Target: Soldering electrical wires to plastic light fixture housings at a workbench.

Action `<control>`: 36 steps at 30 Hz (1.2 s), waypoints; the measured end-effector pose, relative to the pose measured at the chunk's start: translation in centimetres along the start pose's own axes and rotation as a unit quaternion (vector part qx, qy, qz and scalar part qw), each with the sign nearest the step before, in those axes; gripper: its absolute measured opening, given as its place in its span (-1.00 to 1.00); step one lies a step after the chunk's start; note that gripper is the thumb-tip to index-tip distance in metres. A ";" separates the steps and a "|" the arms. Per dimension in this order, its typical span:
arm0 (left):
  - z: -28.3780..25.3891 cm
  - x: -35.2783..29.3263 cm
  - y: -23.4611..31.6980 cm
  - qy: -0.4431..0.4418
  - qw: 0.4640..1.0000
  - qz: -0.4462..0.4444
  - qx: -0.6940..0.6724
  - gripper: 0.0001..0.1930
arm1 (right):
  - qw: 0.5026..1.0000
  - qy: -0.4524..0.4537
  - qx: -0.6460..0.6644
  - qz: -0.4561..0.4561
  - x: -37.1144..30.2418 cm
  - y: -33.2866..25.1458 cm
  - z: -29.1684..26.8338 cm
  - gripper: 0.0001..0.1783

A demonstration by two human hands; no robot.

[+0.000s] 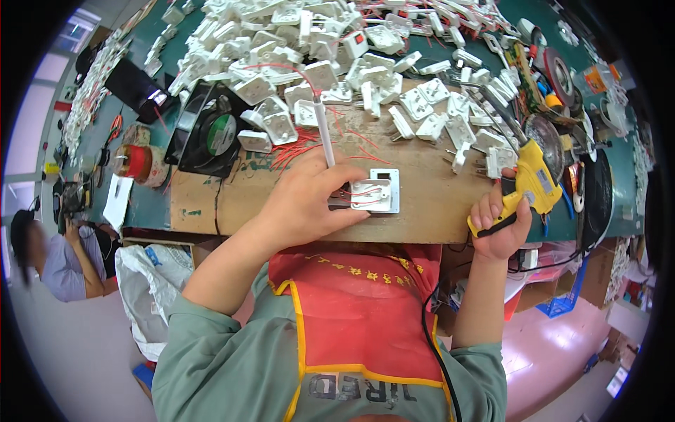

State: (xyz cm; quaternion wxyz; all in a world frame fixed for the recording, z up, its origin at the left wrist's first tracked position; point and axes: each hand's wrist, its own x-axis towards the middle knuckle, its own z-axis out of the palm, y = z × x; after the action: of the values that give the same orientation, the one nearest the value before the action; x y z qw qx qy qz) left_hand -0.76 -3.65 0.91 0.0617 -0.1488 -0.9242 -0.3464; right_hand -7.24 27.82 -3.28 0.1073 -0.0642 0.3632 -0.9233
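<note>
My left hand (309,193) is closed at the near edge of the wooden board, thumb and forefinger pinching a small white plug housing (373,195). Thin red wires cross the inside of that housing, which sits on a light-coloured metal plate (394,184). A slim white tube (324,130) with a red wire at its top rises from behind the same hand. Off to the right, my right hand (503,221) grips a yellow soldering gun (538,181). Its tip points up and left, over the white parts and apart from the held housing.
White plug housings (267,49) are heaped at the back. Cut red wires (292,149) lie beside a black fan (207,130). A red-banded jar (137,163) stands left; a tape roll (555,72) and metal reel (543,137) are right. Another person (67,260) sits far left.
</note>
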 end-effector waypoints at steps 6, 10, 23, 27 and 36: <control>-5.9 -1.0 2.9 0.089 0.995 0.033 -0.009 -0.49 | 0.999 -0.008 0.032 0.019 0.2 0.3 -0.8 -0.38; -11.6 -4.6 3.6 0.160 0.983 -0.002 0.091 -0.47 | 0.995 -0.083 0.046 0.020 0.3 -0.4 -2.5 -0.42; -23.6 -30.5 0.3 0.159 0.738 -0.590 0.286 -0.51 | 0.994 -0.103 0.016 0.023 0.6 -1.1 -1.9 -0.41; -23.2 -39.4 -5.5 0.151 0.680 -0.648 0.308 -0.45 | 0.998 -0.056 0.031 0.015 0.0 -1.8 -2.1 -0.43; -19.6 -20.8 0.0 0.186 0.850 -0.453 0.194 -0.73 | 0.999 -0.034 0.012 -0.026 -0.5 0.2 -0.2 -0.36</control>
State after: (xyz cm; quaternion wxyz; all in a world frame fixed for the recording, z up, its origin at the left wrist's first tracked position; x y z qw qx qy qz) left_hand 19.13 -21.38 11.15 0.0964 0.3682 -0.9088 -0.1708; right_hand -6.79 27.92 -3.61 0.0960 -0.1042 0.3462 -0.9274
